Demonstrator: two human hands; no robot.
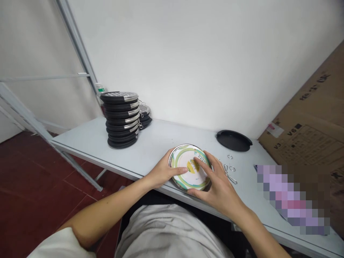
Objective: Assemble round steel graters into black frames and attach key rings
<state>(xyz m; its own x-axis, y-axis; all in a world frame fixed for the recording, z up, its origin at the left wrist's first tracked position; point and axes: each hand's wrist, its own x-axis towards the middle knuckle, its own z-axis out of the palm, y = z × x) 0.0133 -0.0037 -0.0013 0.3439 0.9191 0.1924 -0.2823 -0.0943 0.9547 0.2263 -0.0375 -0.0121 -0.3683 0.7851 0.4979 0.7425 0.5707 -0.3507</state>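
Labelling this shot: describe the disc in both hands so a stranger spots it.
Find the pale table against the white wall. At its front edge, the left hand and right hand hold a disc. Unlike the dark stack at left and black tray at right, its white face carries green and yellow print.

The left hand (164, 169) and right hand (220, 184) hold a labelled disc (192, 171) over the tabletop (158, 143) edge, between a stack of black-rimmed discs (121, 121) and a purple item (288, 200), too blurred to name.
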